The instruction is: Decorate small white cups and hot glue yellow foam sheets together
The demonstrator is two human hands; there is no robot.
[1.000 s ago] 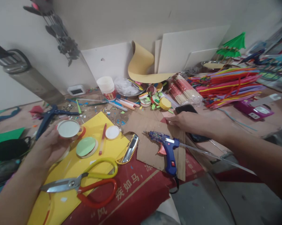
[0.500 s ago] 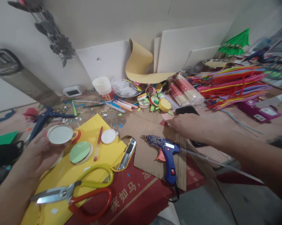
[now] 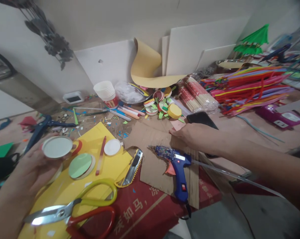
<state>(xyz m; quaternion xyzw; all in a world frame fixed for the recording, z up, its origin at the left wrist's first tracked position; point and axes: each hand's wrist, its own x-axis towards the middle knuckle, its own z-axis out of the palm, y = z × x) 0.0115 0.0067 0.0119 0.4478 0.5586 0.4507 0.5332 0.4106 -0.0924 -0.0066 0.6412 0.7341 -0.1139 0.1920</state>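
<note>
My left hand (image 3: 32, 171) holds the small round white piece (image 3: 57, 147) at the left, above the yellow sheet (image 3: 118, 162), thumb and fingers closed around its edge with the pale flat face up; a red-orange loop (image 3: 76, 148) stands out on its right. Just right of it and nearer, a light green disc (image 3: 80, 166) lies on a paler round, then come a red pen (image 3: 101, 156) and a white disc (image 3: 112, 147). The scissors (image 3: 61, 212) lie spread on the near left. My right hand (image 3: 196, 136) reaches over the cardboard (image 3: 154, 132) beside the phone (image 3: 202, 118), its fingers bunched narrowly; I cannot tell whether they pinch anything. The blue glue gun (image 3: 181, 176) lies on that cardboard, nearer than my right hand. Farther off stands a stack of paper cups (image 3: 105, 92), nested in one another, the top one showing only its white inside. Right of it a metal dish (image 3: 145, 99) carries a clump of white material (image 3: 128, 92). Clear plastic packs (image 3: 198, 96) hold pale sticks, and at the far right a metal bowl (image 3: 221, 68) has something pale yellow in it.
</note>
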